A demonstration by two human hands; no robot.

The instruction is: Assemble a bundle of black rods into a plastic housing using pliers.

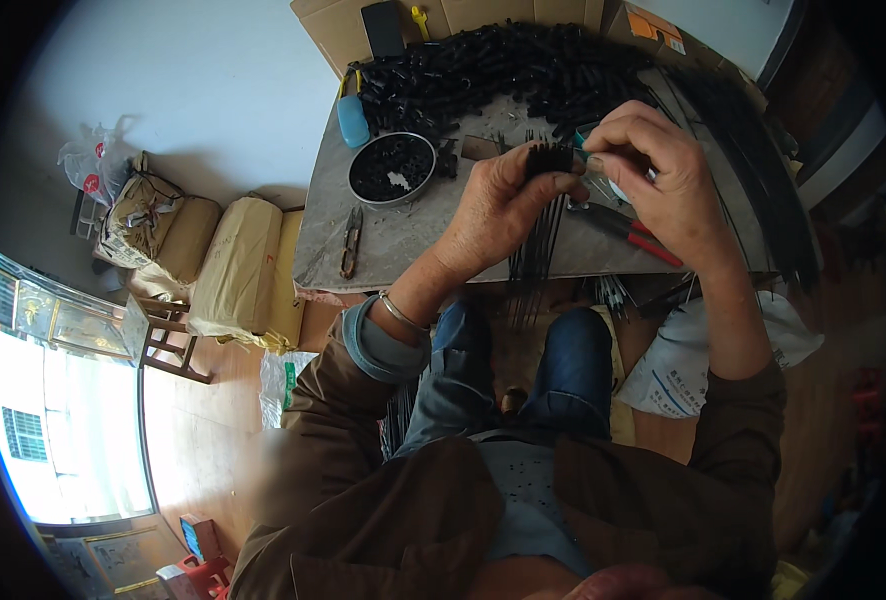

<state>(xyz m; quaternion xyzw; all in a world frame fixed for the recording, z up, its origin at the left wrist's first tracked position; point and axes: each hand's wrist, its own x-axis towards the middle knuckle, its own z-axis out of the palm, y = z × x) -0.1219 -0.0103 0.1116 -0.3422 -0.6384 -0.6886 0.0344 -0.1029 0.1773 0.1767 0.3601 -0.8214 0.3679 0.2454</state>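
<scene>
My left hand [501, 203] grips a bundle of thin black rods [535, 245]; their packed black upper ends show above the thumb, and the long thin ends hang down past the table's front edge. Close to its right, my right hand [663, 170] has thumb and forefinger brought together at the bundle's side. A small teal piece [579, 141] shows by those fingertips; whether they pinch it or something else is too small to tell. Under the right hand, a tool with red handles [653, 245] lies on the grey table [433, 252].
A large heap of black tubular pieces [483, 75] covers the table's back. To the left stand a round bowl [395, 203] of small black parts and some snips [350, 245]. Long black strands [753, 150] line the right side. A white sack [663, 375] sits below the right edge.
</scene>
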